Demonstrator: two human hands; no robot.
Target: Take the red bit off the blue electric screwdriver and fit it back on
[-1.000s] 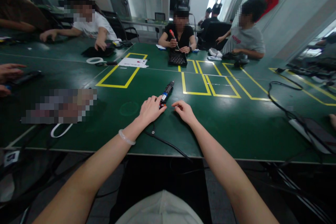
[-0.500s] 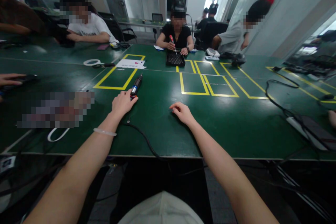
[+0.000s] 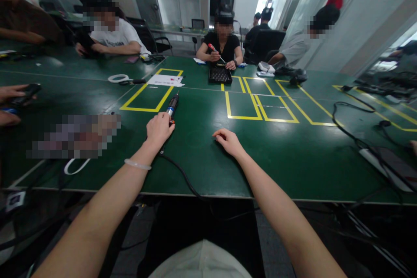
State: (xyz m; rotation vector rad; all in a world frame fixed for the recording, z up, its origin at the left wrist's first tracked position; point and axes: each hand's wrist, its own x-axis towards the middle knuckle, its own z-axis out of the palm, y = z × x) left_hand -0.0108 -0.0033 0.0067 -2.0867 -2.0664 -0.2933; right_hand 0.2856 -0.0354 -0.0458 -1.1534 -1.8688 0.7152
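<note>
My left hand (image 3: 159, 130) rests on the green table (image 3: 202, 160) with its fingers curled over the near end of a corded electric screwdriver (image 3: 172, 105). The tool is black with a blue band and lies pointing away from me. Its black cable (image 3: 182, 176) runs back over the table's front edge. A pale bangle sits on my left wrist. My right hand (image 3: 228, 140) lies on the table to the right, fingers loosely curled under, holding nothing I can see.
Yellow taped rectangles (image 3: 150, 95) mark the table. A person opposite works with a red-handled screwdriver over a black tray (image 3: 220, 74). Other people sit at the left and right. Cables and a power strip (image 3: 384, 160) lie at the right; a white ring (image 3: 115, 78) and paper (image 3: 165, 80) further back.
My left hand has slid the screwdriver from the middle of the table to the left, near the yellow rectangle. My right hand has stayed almost in place.
</note>
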